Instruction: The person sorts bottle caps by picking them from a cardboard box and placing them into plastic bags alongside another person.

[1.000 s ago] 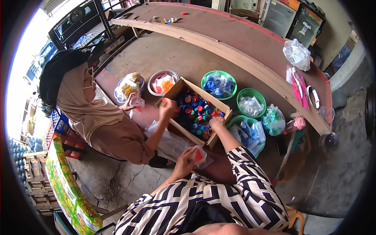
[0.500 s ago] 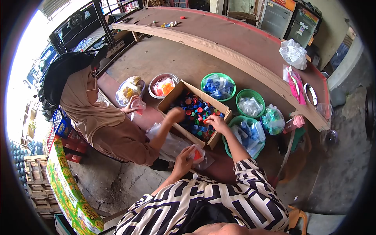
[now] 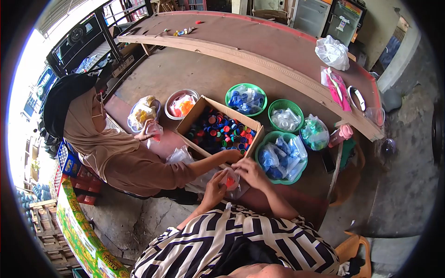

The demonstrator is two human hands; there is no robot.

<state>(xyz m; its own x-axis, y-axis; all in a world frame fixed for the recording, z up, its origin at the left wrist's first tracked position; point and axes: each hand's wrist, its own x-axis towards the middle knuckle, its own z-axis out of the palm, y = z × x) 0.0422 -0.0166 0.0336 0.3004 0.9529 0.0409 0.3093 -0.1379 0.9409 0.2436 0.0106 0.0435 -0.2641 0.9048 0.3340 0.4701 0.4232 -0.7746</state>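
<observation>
In the left fingers (image 3: 216,182) sits a plastic bag (image 3: 230,181).

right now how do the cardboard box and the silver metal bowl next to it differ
The cardboard box is brown and rectangular, while the metal bowl is silvery and round.
The box is clearly larger than the bowl.
The box holds many loose caps in mixed colours; the bowl holds a clear plastic bag with orange-red contents.
Both are open-topped and rest on the table.
</observation>
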